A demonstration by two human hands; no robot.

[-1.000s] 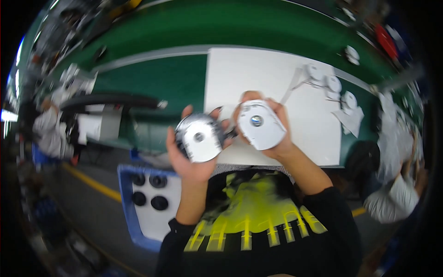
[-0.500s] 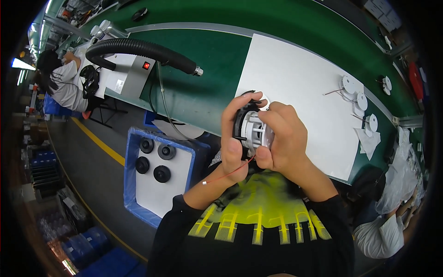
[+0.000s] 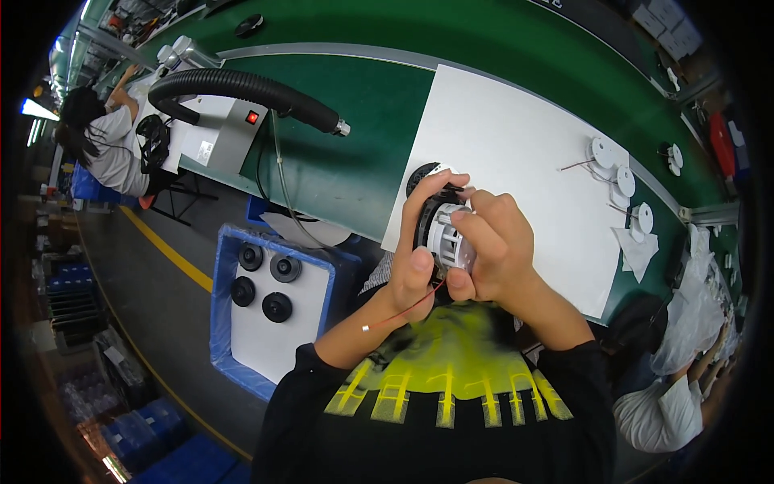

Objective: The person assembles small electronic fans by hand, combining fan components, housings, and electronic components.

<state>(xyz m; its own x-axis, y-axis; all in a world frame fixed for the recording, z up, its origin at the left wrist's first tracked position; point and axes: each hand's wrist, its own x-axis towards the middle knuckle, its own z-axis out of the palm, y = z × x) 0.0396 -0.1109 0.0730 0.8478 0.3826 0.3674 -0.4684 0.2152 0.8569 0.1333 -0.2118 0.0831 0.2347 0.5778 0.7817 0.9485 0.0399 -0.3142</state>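
Both hands hold a round black-and-white part in front of my chest, over the near edge of the bench. My left hand wraps its black ring side, fingers curled over the top and thumb below. My right hand pinches the white slotted side between thumb and fingers. A thin red wire hangs from the part across my left wrist, ending in a small white connector. Just beyond my left fingers, a black round piece shows near the white sheet, partly hidden by the hand.
White discs with wires lie on the sheet's right side. At left stand a grey box with a red switch and a black flexible hose. A blue lined bin holds several black round parts. Other people sit at both sides.
The view has shifted slightly. My hands keep their grip on the round part, tilting it a little, and more of the black piece beyond the left fingers shows.
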